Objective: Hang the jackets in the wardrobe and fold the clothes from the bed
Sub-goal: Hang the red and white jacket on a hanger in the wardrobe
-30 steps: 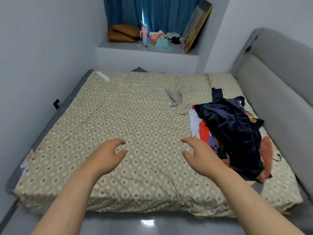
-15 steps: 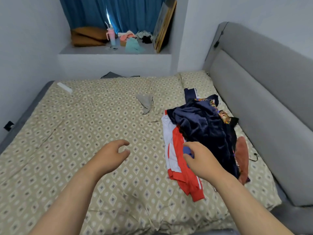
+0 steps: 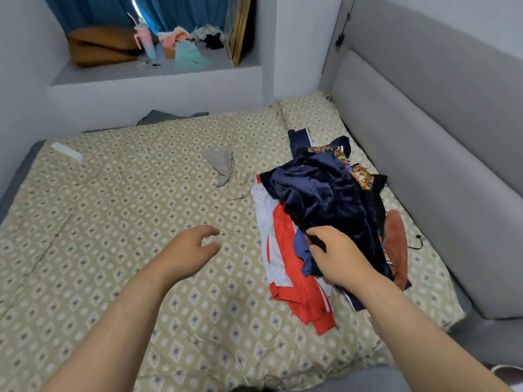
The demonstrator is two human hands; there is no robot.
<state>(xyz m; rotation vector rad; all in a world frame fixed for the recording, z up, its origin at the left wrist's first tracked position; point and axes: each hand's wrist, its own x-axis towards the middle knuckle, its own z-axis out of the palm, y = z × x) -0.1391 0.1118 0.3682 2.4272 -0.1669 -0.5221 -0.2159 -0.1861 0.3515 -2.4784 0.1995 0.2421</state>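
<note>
Two bare hands reach over the bed (image 3: 113, 222). I see the right hand (image 3: 339, 258) with its fingers (image 3: 318, 232) pinching the dark edge of a navy garment (image 3: 325, 193), shiny crumpled velvet on top of the pile of clothes (image 3: 365, 179). Just left of those fingers lies a smooth red and white jacket (image 3: 285, 267); to their right, a fuzzy rust-coloured piece (image 3: 397, 244) touches the pile. The left hand (image 3: 189, 250) hovers above the diamond-patterned bedspread, fingers loosely curled, holding nothing. Beyond lies a limp grey cloth (image 3: 222, 165); a padded grey headboard (image 3: 424, 137) flanks the pile.
</note>
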